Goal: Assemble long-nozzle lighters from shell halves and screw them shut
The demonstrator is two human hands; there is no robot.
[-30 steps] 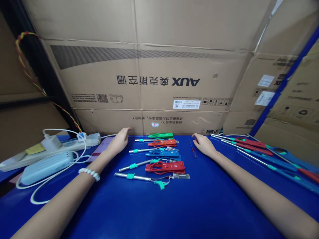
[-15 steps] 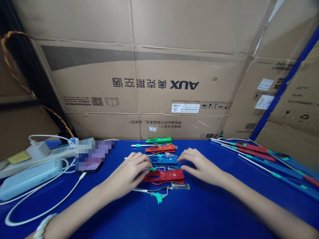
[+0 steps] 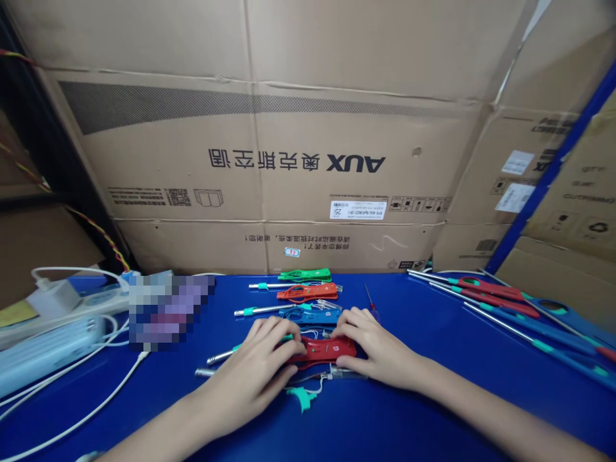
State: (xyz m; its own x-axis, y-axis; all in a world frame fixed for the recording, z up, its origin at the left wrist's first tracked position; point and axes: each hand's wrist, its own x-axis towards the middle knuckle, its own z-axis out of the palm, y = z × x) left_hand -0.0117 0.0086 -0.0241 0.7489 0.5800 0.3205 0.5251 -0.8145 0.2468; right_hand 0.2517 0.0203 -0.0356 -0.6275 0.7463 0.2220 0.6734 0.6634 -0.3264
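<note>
table: deep blue, plain
near tool: red handle
loose trigger: teal
second tool: blue handle
third tool: orange-red handle
back tool: green handle
cardboard box: brown, grey hatched band, black print
cable: white
twisted wire: red and yellow
post: blue

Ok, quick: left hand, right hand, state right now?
Left hand: fingers draped over the red tool at its left end; grip cannot be told.
Right hand: fingertips on its right end; grip cannot be told.
</note>
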